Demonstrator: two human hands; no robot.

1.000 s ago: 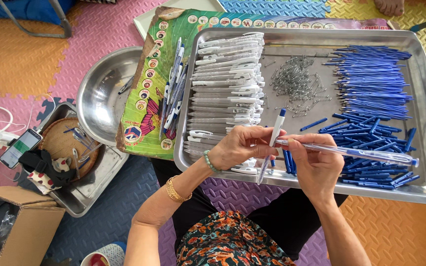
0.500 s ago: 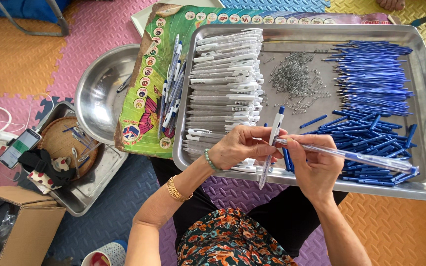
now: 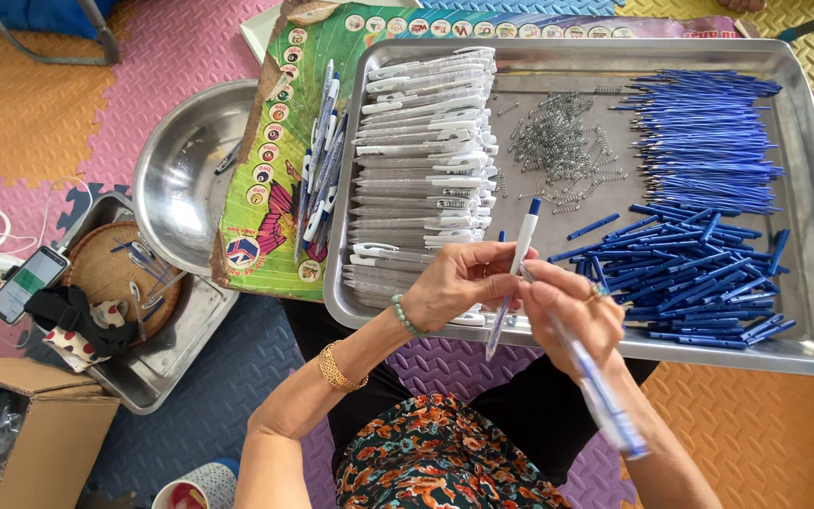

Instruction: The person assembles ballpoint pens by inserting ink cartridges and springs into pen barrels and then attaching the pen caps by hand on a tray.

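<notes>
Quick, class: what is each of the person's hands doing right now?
Left hand: closed, pinching an upright white pen barrel with a blue tip.
Right hand: closed on a blurred blue pen part slanting toward the lap.

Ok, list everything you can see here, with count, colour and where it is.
tray: one, steel, on the floor mats ahead
pen barrels: a stack, clear and white, tray left
springs: a loose pile, metal, tray middle
refills: a heap, blue, tray upper right
small pen parts: a heap, blue, tray lower right
round bowl: one, steel, left of the tray
phone: one, far left
cardboard box: one, brown, lower left
left hand: holds a white pen with a blue tip
right hand: holds blurred blue pieces
</notes>
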